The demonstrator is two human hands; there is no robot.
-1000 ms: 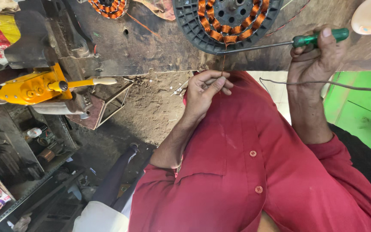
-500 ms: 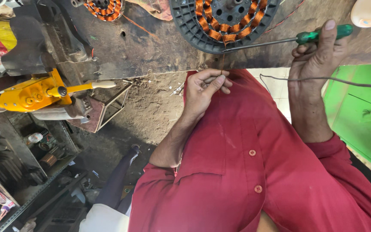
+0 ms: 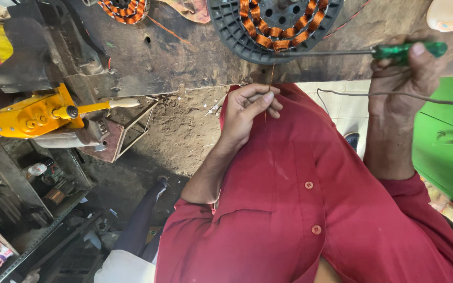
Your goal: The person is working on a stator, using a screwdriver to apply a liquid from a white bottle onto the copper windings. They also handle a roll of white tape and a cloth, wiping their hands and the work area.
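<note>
Screwdriver (image 3: 389,51) is clamped in right hand (image 3: 402,78), tip now pushed further into stator windings (image 3: 279,26) vs. a sec ago. Thin copper wire (image 3: 269,84) is kept pinched by left hand (image 3: 250,107), approx. unmoved; winding work judged ongoing.

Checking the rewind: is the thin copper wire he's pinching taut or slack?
Taut: the thin copper wire runs straight from the left hand to the round black stator.

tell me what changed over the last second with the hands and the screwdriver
Little changed. The right hand shifted slightly along the green-handled screwdriver, keeping its grip, the shaft reaching toward the copper-wound stator. The left hand stayed pinching a thin wire below the stator. The yellow tool on the bench did not move.
</note>
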